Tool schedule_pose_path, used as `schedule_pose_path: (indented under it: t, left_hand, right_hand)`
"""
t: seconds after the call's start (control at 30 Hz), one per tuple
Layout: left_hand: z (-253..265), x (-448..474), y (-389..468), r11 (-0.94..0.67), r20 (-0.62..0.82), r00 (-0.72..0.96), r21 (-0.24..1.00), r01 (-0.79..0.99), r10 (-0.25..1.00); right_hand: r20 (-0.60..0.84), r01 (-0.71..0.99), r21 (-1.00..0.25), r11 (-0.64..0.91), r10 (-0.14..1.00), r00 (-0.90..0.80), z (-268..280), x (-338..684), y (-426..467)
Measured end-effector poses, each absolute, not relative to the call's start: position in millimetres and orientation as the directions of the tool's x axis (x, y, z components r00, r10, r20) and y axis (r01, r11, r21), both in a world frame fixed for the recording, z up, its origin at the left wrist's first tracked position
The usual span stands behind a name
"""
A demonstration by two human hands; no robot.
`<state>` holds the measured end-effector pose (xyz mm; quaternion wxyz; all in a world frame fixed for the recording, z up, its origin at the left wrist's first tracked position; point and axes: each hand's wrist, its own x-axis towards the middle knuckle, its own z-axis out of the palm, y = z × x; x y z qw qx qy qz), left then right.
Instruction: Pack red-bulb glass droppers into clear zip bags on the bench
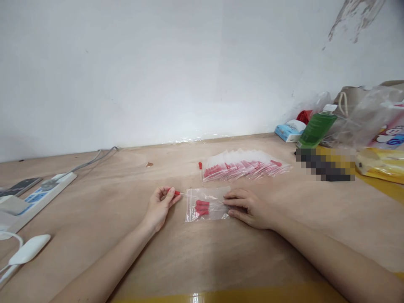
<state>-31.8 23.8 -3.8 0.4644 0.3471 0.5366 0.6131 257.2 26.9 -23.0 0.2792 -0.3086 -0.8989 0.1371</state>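
Note:
My left hand (160,206) is closed, pinching a dropper (177,193) by its red bulb. The dropper's thin clear stem points right and reaches the zip end of a clear zip bag (217,192). Inside that bag, several red-bulbed droppers (202,207) lie with their bulbs toward the zip end. My right hand (248,207) rests on the bag's other end, its fingers stretched out and apart, covering that edge. Another dropper (200,166) lies on the table beyond the bag, beside a fanned row of filled zip bags (246,164).
On the left are a power strip (50,195), a phone (21,186) and a white plug on a cable (31,249). A tissue pack (288,131), a green bottle (317,128) and plastic bags (366,113) stand at the back right. A white wall (142,75) borders the table.

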Motion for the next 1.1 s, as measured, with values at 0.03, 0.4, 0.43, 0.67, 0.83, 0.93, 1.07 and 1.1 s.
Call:
schedule_pose_path:
  t: [0.03, 0.4, 0.43, 0.67, 0.83, 0.93, 1.07, 1.1]
  left_hand:
    - [-4, -31, 22, 0.027, -0.082, -0.307, 0.983, -0.180, 0.948]
    - [-1, -31, 11, 0.119, -0.128, 0.081, 0.987, 0.110, 0.988]
    - [-2, -30, 12, 0.112, -0.121, 0.088, 0.989, 0.099, 0.989]
    - [-11, -27, 18, -0.026, 0.013, 0.047, 0.952, 0.304, 0.999]
    - [-14, -24, 12, -0.109, 0.089, 0.066, 0.876, 0.469, 0.994]
    - [-15, -25, 10, -0.144, 0.114, 0.089, 0.808, 0.571, 0.990]
    - [-10, -24, 7, -0.265, 0.125, 0.257, 0.730, 0.630, 0.958]
    - [-7, -23, 5, -0.310, 0.143, 0.303, 0.713, 0.628, 0.942]
  right_hand:
    - [0.416, 0.477, -0.419, 0.773, 0.630, -0.656, -23, 257, 27]
    - [0.439, 0.471, -0.411, 0.780, 0.622, -0.648, -25, 256, 29]
    - [0.447, 0.478, -0.423, 0.770, 0.636, -0.629, -25, 256, 29]
    - [0.433, 0.511, -0.438, 0.739, 0.672, -0.601, -23, 253, 30]
    - [0.475, 0.545, -0.401, 0.737, 0.676, -0.564, -27, 254, 30]
    - [0.484, 0.599, -0.364, 0.713, 0.695, -0.533, -27, 254, 29]
    - [0.443, 0.593, -0.384, 0.708, 0.705, -0.554, -23, 256, 28]
    - [0.430, 0.580, -0.392, 0.715, 0.699, -0.571, -22, 257, 28]
